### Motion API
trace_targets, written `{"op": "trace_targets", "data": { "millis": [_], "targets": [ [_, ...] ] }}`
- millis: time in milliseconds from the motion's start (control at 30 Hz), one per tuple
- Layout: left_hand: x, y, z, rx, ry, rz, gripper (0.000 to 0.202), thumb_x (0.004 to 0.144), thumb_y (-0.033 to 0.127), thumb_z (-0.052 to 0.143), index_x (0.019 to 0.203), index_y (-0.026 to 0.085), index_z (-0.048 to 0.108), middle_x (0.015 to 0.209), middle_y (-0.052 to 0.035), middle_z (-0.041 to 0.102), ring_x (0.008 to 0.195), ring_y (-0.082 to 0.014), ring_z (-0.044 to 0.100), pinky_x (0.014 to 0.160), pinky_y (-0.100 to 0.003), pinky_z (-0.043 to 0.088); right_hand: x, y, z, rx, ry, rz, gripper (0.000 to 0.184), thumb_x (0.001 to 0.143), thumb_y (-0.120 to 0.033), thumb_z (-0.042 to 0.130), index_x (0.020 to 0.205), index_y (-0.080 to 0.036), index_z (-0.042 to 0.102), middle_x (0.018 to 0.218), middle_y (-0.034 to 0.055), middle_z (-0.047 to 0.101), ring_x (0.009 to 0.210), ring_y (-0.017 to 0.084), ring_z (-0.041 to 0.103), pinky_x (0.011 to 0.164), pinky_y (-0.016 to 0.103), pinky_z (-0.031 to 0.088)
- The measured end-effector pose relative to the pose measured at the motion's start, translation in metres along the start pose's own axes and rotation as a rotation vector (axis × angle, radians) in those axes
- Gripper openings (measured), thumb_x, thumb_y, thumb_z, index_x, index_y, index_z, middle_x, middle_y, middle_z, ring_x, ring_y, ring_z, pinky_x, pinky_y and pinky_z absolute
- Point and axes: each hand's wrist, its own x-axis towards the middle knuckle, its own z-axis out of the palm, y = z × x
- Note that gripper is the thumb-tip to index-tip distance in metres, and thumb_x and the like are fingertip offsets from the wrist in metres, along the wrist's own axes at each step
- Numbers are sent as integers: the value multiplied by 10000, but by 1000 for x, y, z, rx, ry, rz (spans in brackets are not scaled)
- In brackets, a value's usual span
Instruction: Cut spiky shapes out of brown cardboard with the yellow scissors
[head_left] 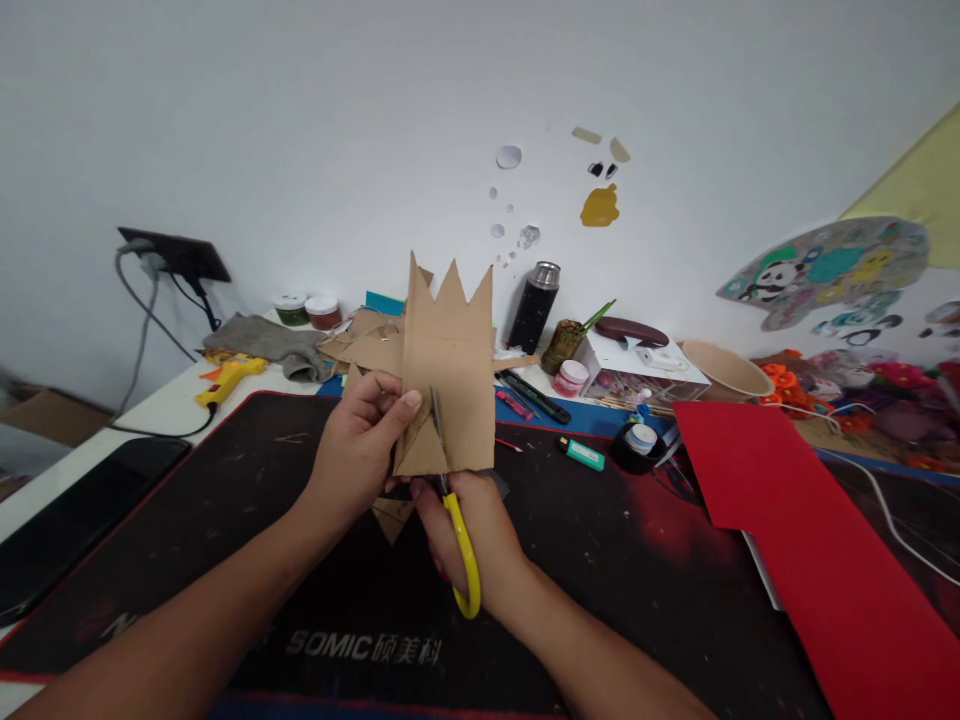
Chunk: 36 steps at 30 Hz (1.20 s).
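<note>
White worktop [172, 408], mostly under a dark desk mat [600, 620] across the lower frame; large red sheet [750, 470] at lower right. Cardboard piece [465, 375] is up off the mat, centre of frame, three-pointed end on top, lower edge toward the person. Should handle light and fairly stiff, dry with decent grip, but creases if pinched hard; the narrow points look weakest. Best hold: flat pinch on a side edge, clear of points and blades. Hands apart, each closed on something: left hand [367, 430] pinches the card's lower left side, thumb on the near face, other fingertips partly hidden; right hand [484, 530], below the card, is clamped round the yellow-handled scissors [452, 507]. Scissors probably rigid, heavier than card, held by the loops. One blade lies over the card's lower middle; can't see the other.
</note>
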Motion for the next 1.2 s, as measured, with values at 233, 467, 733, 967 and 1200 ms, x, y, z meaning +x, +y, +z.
{"op": "trace_targets", "data": {
  "millis": [233,467,733,967,1200],
  "targets": [
    [1,-1,-2,19,2,19,363,854,455,841,906,252,545,599,85,607,320,-106,488,241,-192,364,1,1,-3,-2,-77,105,361,1055,-515,623,992,-189,764,501,-42,540,410,145,559,421,225,420],
    [-4,8,0,59,47,92,294,877,407,819,885,248,571,603,81,605,336,-89,464,269,-182,334,1,-17,-17,69,-121,-17,362,991,-552,704,986,-191,736,630,-20,646,523,152,651,508,227,503],
    [-6,9,0,228,148,302,223,898,341,794,871,232,602,646,39,652,515,-116,570,467,-200,461,6,-18,-26,61,-126,-57,547,895,-737,769,955,-201,683,810,50,752,727,213,732,614,273,528],
    [-7,10,1,224,146,309,182,911,292,773,861,230,610,671,26,680,552,-126,614,492,-206,484,6,-14,-24,176,-168,-57,645,840,-819,790,945,-196,661,811,46,743,717,200,718,671,292,561],
    [-5,7,1,157,164,222,216,905,352,785,873,234,606,621,56,617,437,-109,534,398,-197,430,7,-6,-21,318,-216,-34,763,829,-880,748,1140,-185,711,819,36,740,653,190,713,637,291,571]
  ]
}}
